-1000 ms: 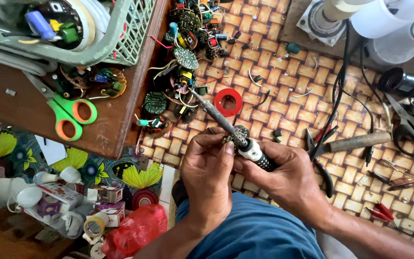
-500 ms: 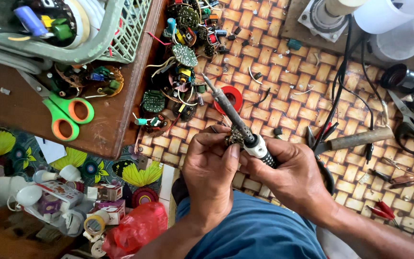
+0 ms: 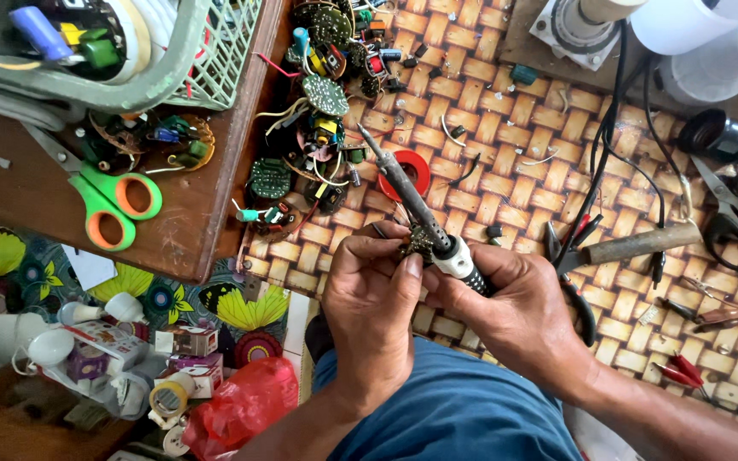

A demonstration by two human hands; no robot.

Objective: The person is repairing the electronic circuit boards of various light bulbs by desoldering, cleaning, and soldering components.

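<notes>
up top, green basket (image 3: 215, 64) w/ tape rolls (image 3: 143, 34), blue cap (image 3: 40, 32).

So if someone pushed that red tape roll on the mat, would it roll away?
Probably not: the red tape roll lies flat on the woven mat, so it would likely slide. It looks small, probably light. The mat's bumpy weave might snag it.

Single view — head camera, which I read as looking steeply down from above, close over the left hand (image 3: 375, 294) and right hand (image 3: 518, 303); woven mat (image 3: 506, 137) fills the upper frame — lap nearest.
</notes>
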